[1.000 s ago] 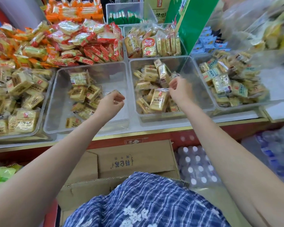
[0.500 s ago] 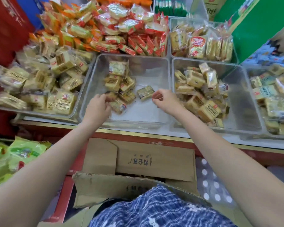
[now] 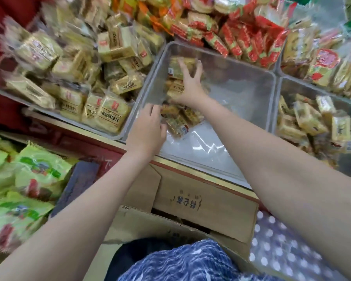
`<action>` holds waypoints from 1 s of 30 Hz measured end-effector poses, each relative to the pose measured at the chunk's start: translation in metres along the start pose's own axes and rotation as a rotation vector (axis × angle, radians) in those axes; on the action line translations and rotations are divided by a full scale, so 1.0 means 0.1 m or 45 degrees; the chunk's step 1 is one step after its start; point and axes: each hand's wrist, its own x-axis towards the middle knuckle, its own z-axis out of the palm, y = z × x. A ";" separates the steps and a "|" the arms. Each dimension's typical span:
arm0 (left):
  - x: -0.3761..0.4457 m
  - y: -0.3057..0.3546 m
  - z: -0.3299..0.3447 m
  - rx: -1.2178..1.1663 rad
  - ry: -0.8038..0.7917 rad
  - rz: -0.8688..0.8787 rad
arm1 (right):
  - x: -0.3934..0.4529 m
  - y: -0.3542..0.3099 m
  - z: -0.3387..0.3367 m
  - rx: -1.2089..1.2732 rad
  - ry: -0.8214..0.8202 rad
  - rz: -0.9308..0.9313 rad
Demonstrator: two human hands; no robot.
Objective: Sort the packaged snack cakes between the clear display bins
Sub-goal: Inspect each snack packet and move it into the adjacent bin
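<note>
Crinkly wrappers slip: my right hand, fingers spread, reaches the far snack cakes; my left hand cups near ones (grip unclear), risking spills.

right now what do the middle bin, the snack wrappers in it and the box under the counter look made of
Middle bin: clear hard plastic, glossy; the floor shows through it and glints. Snack cake wrappers: thin clear film with printed labels, likely plastic; cakes show through. Box: brown corrugated cardboard, matte, with folded flaps and printed characters.
</note>
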 end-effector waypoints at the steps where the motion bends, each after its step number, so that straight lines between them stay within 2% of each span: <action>1: 0.00 -0.01 0.01 0.001 0.013 0.009 | 0.05 0.02 0.07 -0.040 0.046 0.002; 7: 0.00 -0.02 0.03 -0.005 0.039 0.033 | -0.15 0.24 0.00 0.071 0.229 -0.134; 10: -0.01 -0.01 0.02 -0.035 0.040 0.028 | -0.55 0.37 -0.13 0.129 0.233 -0.162; 15: 0.00 0.12 -0.08 -0.045 -0.025 0.085 | -1.29 0.51 -0.24 0.342 0.357 -0.142; 17: 0.03 0.24 -0.13 -0.217 -0.144 0.029 | -1.46 0.47 -0.27 0.361 0.390 -0.198; 20: 0.02 0.57 -0.23 -0.990 -0.554 -0.321 | -1.62 0.39 -0.31 0.348 0.400 -0.303; 22: -0.02 0.71 -0.28 -1.297 -0.705 -0.442 | -1.70 0.36 -0.38 0.405 0.370 -0.319; 26: -0.13 0.73 -0.33 -1.257 -0.694 -0.417 | -1.85 0.39 -0.60 0.716 0.283 -0.165; 30: -0.21 0.66 -0.36 -1.402 -0.579 -0.536 | -1.92 0.51 -0.69 0.934 0.357 0.131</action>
